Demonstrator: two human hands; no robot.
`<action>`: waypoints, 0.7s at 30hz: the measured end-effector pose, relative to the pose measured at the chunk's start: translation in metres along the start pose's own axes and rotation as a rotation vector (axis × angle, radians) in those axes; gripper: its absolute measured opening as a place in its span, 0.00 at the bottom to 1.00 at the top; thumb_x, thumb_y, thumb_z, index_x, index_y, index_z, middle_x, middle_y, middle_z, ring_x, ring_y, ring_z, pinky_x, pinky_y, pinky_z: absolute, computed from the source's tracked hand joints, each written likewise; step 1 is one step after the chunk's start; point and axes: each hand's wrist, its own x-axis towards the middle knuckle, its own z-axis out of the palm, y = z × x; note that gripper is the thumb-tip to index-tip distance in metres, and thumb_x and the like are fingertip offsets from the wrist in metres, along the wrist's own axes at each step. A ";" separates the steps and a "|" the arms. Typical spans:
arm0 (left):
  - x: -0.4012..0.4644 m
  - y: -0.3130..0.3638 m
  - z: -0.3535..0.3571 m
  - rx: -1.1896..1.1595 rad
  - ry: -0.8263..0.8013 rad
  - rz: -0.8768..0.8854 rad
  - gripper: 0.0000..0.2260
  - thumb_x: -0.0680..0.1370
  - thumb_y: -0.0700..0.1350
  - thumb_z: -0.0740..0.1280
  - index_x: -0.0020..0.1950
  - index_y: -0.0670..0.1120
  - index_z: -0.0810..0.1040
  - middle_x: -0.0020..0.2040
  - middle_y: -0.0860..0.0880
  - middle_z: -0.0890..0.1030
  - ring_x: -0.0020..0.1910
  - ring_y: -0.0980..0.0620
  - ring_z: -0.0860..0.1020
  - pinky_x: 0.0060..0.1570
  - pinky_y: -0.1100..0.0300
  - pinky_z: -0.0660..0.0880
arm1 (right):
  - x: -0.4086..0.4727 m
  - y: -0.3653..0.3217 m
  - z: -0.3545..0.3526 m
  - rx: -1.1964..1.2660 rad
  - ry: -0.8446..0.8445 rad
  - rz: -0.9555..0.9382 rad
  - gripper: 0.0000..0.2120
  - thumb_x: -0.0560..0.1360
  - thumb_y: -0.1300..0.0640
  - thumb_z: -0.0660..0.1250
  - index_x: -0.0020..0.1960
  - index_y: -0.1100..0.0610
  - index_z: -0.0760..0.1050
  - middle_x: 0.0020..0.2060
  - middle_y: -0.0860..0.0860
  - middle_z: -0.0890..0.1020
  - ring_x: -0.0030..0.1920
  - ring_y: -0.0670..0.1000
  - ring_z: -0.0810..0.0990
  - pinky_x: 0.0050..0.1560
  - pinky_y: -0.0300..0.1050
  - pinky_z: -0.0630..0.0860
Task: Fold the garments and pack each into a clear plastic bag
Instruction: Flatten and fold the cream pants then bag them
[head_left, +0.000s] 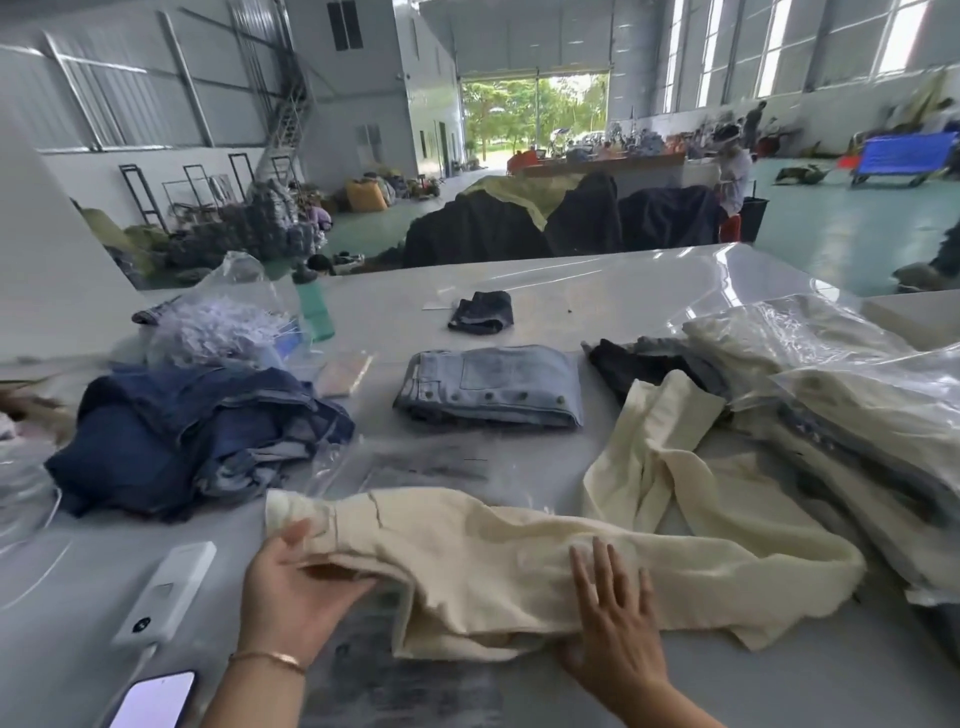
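Observation:
A cream garment (493, 551) lies spread across the near part of the grey table (597, 291). My left hand (291, 597) grips its left end, thumb on top and fingers tucked under the cloth. Flat on the garment's middle rests my right hand (613, 608) with fingers spread. A folded light-blue denim garment (493, 387) sits behind it at the table's centre. An empty clear plastic bag (415, 467) lies flat between the two. Bagged cream garments (841, 395) are stacked at the right.
A heap of dark blue denim (192, 436) lies at the left. A white power bank (166, 592) and a phone (153, 699) sit near the front left. A green bottle (314, 306) and a bag of tags (223, 322) stand behind. A small dark denim piece (480, 312) lies farther back.

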 end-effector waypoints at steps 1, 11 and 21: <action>-0.007 0.005 0.011 -0.054 -0.093 0.004 0.25 0.74 0.46 0.60 0.69 0.38 0.69 0.64 0.33 0.75 0.60 0.31 0.75 0.53 0.30 0.72 | 0.007 -0.001 -0.001 0.021 -0.041 0.042 0.60 0.46 0.41 0.78 0.72 0.59 0.60 0.70 0.66 0.68 0.68 0.68 0.68 0.69 0.57 0.48; -0.041 0.030 0.053 -0.108 -0.556 0.000 0.23 0.82 0.50 0.47 0.75 0.44 0.47 0.75 0.42 0.49 0.75 0.37 0.55 0.73 0.38 0.47 | 0.058 0.021 -0.031 0.416 0.343 0.563 0.21 0.70 0.51 0.60 0.58 0.59 0.78 0.53 0.62 0.81 0.56 0.63 0.76 0.60 0.57 0.66; 0.010 0.009 -0.005 -0.007 -0.162 0.135 0.29 0.70 0.44 0.58 0.71 0.40 0.70 0.65 0.38 0.76 0.57 0.42 0.79 0.54 0.51 0.77 | 0.098 0.035 -0.197 1.093 1.195 0.171 0.10 0.80 0.54 0.63 0.58 0.45 0.79 0.53 0.42 0.79 0.54 0.40 0.76 0.62 0.44 0.72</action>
